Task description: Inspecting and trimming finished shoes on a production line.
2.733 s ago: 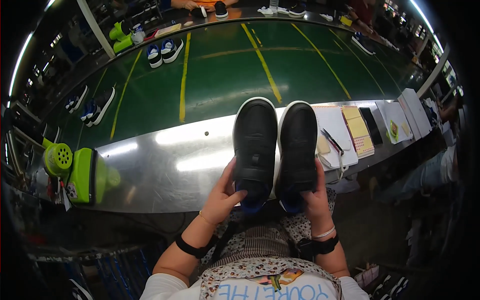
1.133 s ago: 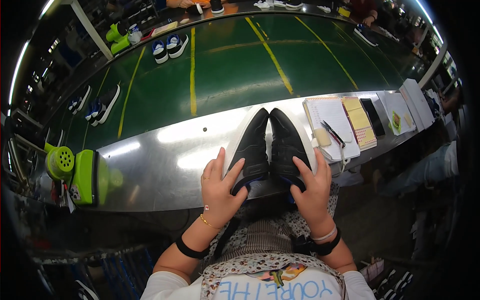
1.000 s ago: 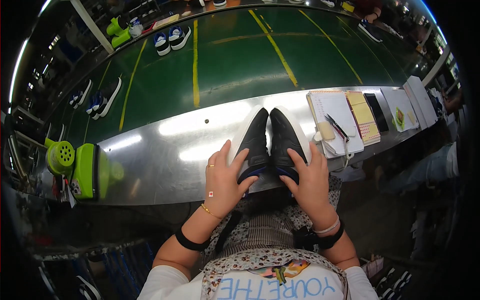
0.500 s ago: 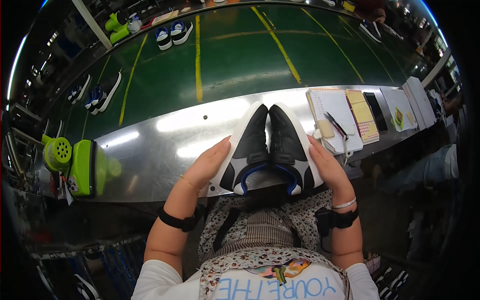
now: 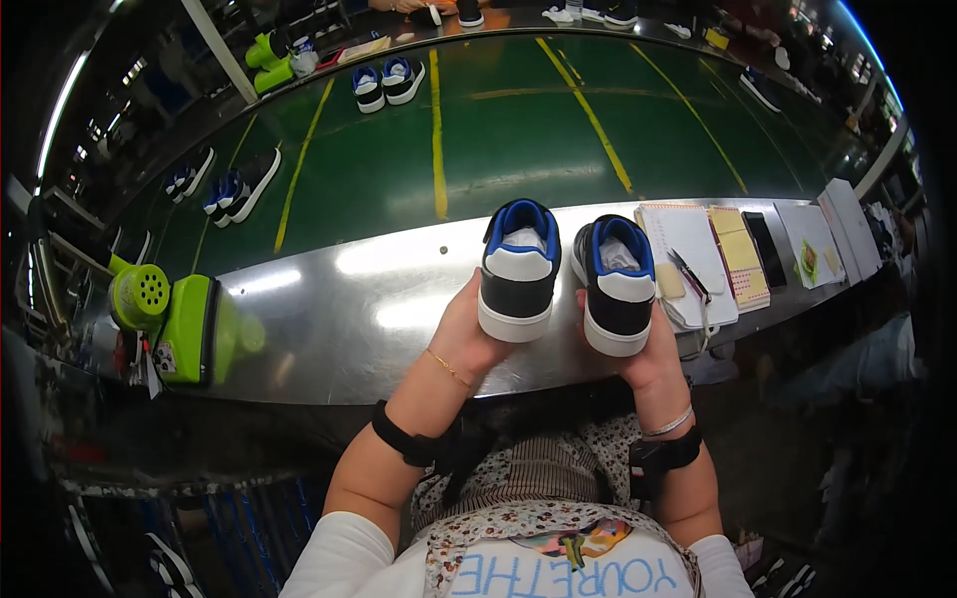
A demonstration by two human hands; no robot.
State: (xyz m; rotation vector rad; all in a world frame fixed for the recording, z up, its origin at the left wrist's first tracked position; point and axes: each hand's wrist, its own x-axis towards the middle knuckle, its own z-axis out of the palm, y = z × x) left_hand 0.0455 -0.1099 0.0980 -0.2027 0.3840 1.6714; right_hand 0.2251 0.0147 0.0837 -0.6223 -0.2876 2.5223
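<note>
A black sneaker (image 5: 516, 311) with a white heel patch, white sole and blue lining rests in my left hand (image 5: 469, 334), whose fingers wrap under it. Its mate, another sneaker (image 5: 620, 317), is gripped by my right hand (image 5: 650, 357). Both shoes are held up over the front of the metal worktop (image 5: 339, 344), heels toward me, with a narrow gap between them. White paper shows inside each opening. The shoes hide most of my fingers.
Beyond the worktop lies a green belt (image 5: 518, 130) with yellow lines, carrying several shoes at the left. A lime-green device (image 5: 189, 329) stands on the left. To the right are a notebook (image 5: 688, 239), snips (image 5: 690, 274) and a dark phone (image 5: 765, 246). Across the belt, a person's hand (image 5: 404, 6) shows.
Both sneakers have tilted and turned from toes together, uppers showing, to heels facing me and slightly apart. My hands have shifted from their outer sides to underneath. The view has swung slightly.
</note>
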